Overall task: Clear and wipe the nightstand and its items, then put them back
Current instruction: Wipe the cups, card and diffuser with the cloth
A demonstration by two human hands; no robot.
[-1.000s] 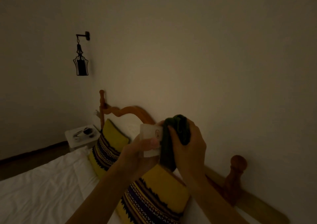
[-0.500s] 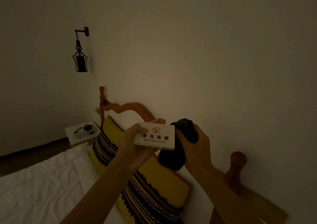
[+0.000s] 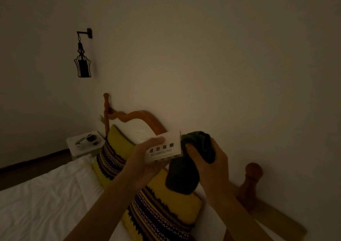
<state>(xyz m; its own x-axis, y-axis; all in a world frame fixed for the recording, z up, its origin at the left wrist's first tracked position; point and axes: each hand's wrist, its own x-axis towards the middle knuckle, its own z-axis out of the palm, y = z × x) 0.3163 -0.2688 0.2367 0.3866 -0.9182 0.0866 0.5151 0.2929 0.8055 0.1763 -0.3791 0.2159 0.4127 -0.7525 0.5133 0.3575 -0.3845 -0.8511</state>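
Head view, dim room; left hand (image 3: 145, 159) gripped the no-smoking sign (image 3: 164, 149) from below and at its left end, thumb lying over the top edge; right hand (image 3: 212, 159) was closed around a bunched dark green cloth (image 3: 198, 145), one tail hanging below the fist; cloth touched the sign's right end. Both were held in the air over the striped pillow (image 3: 166, 209) and bed (image 3: 46, 200); a nightstand (image 3: 83, 145) stood well to the left of the hands, far side of the bed.

Risks, as judged: a firm wipe against a one-ended hold could twist the sign loose; poor light could leave smears unseen.

Against half a second earlier: sign tilted further, right end higher; cloth moved from behind the sign to its right edge.
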